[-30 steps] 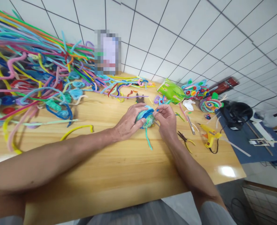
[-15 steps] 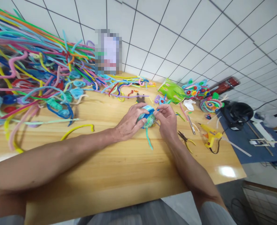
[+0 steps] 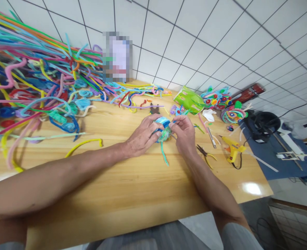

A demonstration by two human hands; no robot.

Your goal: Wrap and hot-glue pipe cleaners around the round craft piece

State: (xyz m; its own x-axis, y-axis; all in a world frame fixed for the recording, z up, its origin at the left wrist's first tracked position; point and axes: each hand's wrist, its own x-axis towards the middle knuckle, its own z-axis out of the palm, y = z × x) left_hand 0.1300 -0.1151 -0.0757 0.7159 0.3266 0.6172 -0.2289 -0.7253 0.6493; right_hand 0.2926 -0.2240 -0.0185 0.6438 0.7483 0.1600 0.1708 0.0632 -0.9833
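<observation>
A blue and green ball of coiled pipe cleaners (image 3: 165,133) sits between my hands above the wooden table. My left hand (image 3: 144,134) is closed round its left side, fingers over the top and thumb at the front. At its right edge my right hand (image 3: 182,130) pinches a blue pipe cleaner end (image 3: 172,123), partly hidden by the fingertips. From the ball's underside a turquoise pipe cleaner tail (image 3: 164,154) hangs toward me. Dark-jawed pliers (image 3: 154,108) lie just behind the left hand.
Heaped pipe cleaners (image 3: 46,86) cover the table's left side. To the right lie yellow-handled pliers (image 3: 206,156), a yellow glue gun (image 3: 232,149) and a pen-like tool (image 3: 212,138). A green tissue pack (image 3: 189,100) and finished colourful pieces (image 3: 217,99) stand along the tiled wall.
The whole view has shifted slightly. Both hands keep their hold on the ball, which seems turned a little, with more pale blue showing on top.
</observation>
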